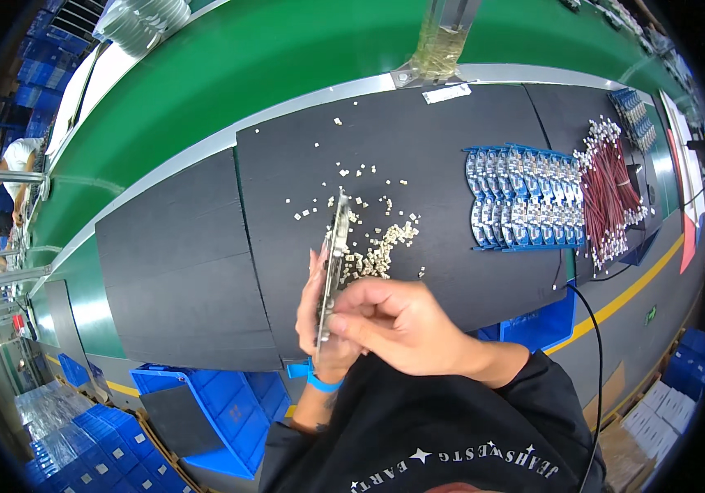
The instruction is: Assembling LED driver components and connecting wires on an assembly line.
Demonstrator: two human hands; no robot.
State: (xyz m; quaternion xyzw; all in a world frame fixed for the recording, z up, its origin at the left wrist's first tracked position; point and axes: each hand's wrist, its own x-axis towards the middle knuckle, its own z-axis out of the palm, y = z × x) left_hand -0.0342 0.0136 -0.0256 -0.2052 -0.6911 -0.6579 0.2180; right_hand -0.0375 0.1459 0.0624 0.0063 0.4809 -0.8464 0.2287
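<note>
My L hand (pixel 313 312) grips a thin flat panel (pixel 334 267) from its left side, fingers closed on it w/ the thumb side hidden. Panel's nearly edge-on to me, in front of my chest over the black mat (pixel 172 271), top end leaning a bit R. My R hand (pixel 406 324) is at the panel's lower part, thumb & index drawn together right by its face; can't tell if they pinch the panel itself or a small pc. Blue wristband (pixel 325 384) on my L wrist.

Just R of the panel there's a heap of small whitish pcs (pixel 377 253), w/ loose ones scattered beyond. Farther R: rows of blue-and-silver boards (pixel 525 197), then a bundle of dark red wires (pixel 613 193) w/ white ends, touching or nearly so. Blue bin (pixel 229 419) below the bench edge, lower L.
</note>
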